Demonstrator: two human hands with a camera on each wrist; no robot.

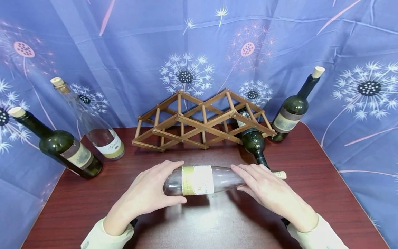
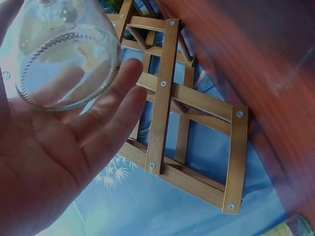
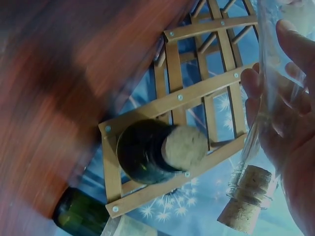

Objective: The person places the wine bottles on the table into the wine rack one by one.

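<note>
A clear glass bottle (image 1: 197,180) with a white and yellow-green label lies sideways in the air between both hands, over the front of the table. My left hand (image 1: 147,192) grips its base end, thumb below and fingers above. In the left wrist view the ridged bottom of the bottle (image 2: 69,69) faces the palm. My right hand (image 1: 264,186) holds the tapering neck end, fingers along the far side. In the right wrist view a cork (image 3: 246,199) sticks out of the neck past that hand.
Behind stands a wooden lattice wine rack (image 1: 202,126), with a dark green bottle (image 1: 253,140) in its right side, neck forward. Another green bottle (image 1: 289,114) stands right of the rack. At left stand a green bottle (image 1: 73,152) and a clear bottle (image 1: 104,136), both corked. A patterned blue cloth (image 1: 130,62) hangs behind the table (image 1: 311,173).
</note>
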